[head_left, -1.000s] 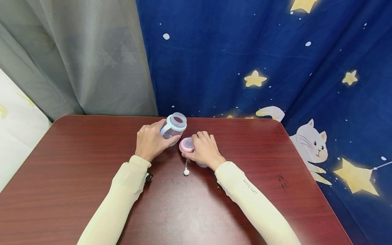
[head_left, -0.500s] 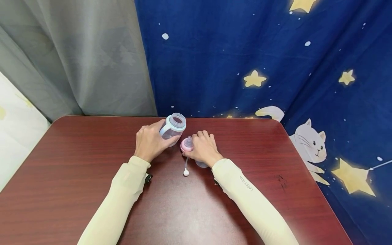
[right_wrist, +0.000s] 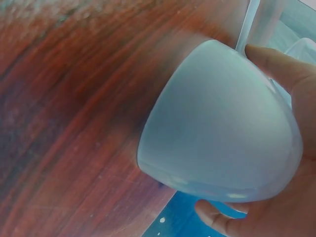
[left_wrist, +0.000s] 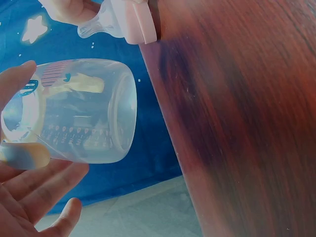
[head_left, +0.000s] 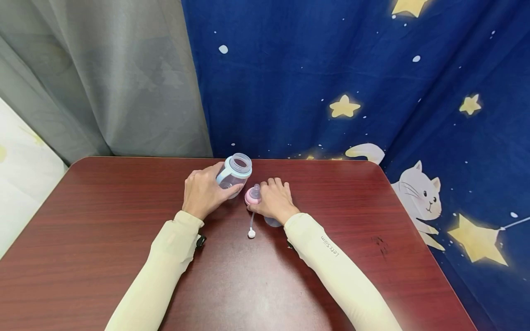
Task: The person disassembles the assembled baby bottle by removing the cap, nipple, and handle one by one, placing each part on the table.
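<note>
My left hand (head_left: pixel 204 189) grips a clear baby bottle (head_left: pixel 235 181) with a light blue handle collar. Its uncovered mouth tilts up and to the right. In the left wrist view, measuring marks show on the bottle (left_wrist: pixel 84 111). My right hand (head_left: pixel 274 201) holds a bottle nipple (head_left: pixel 255 191) in a pink ring (head_left: pixel 250 197), just right of the bottle and apart from it. From the ring hangs a thin straw (head_left: pixel 252 220) with a white weighted end (head_left: pixel 251 234). Under the right palm is a pale domed cap (right_wrist: pixel 217 128); whether it touches the table is unclear.
The reddish-brown wooden table (head_left: pixel 103 230) spreads out around both hands. Behind its far edge hang a grey curtain (head_left: pixel 136 82) and a blue curtain with stars (head_left: pixel 290 82). Dark scuff marks (head_left: pixel 380 245) lie on the table's right side.
The right hand, with the nipple and pink ring, has shifted very slightly, its forearm swinging a little left. The left hand and bottle have stayed nearly still.
</note>
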Demonstrator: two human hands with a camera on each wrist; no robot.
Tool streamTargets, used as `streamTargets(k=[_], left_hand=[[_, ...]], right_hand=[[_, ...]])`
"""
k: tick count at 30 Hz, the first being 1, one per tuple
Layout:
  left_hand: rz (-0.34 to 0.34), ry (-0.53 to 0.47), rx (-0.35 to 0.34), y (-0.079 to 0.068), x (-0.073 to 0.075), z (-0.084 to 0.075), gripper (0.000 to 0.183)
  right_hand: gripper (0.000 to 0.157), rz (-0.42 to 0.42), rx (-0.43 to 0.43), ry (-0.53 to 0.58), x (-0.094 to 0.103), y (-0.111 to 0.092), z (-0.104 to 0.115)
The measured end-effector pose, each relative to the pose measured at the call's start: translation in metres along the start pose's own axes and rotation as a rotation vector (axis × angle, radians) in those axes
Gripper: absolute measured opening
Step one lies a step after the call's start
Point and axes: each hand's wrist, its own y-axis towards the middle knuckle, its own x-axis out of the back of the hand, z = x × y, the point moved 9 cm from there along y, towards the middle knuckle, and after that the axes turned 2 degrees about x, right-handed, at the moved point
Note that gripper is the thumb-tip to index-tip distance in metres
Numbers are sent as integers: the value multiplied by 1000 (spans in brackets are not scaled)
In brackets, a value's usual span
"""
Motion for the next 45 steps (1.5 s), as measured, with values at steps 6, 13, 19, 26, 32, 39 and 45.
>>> streamTargets(k=[6, 13, 19, 26, 32, 39, 45], left_hand=[[3, 0, -1, -1, -1, -1, 62], [-15, 2, -16, 0, 1, -2, 61], [-22, -5, -31, 2, 3, -4, 60], [-3, -17, -43, 2, 2, -6, 61], [6, -43, -65, 3, 0, -10, 60], [20, -52, -99, 2, -1, -16, 59], [37, -63, -134, 1, -3, -20, 60]], right_hand=[[71, -7, 7, 30, 1, -1, -3], [88, -79, 21, 236, 24, 1, -13], [88, -139, 79, 442, 47, 5, -16], [81, -197, 155, 554, 57, 5, -12], [76, -207, 170, 606, 57, 7, -7], [70, -215, 168, 640, 58, 7, -7], [64, -213, 203, 658, 57, 6, -6]])
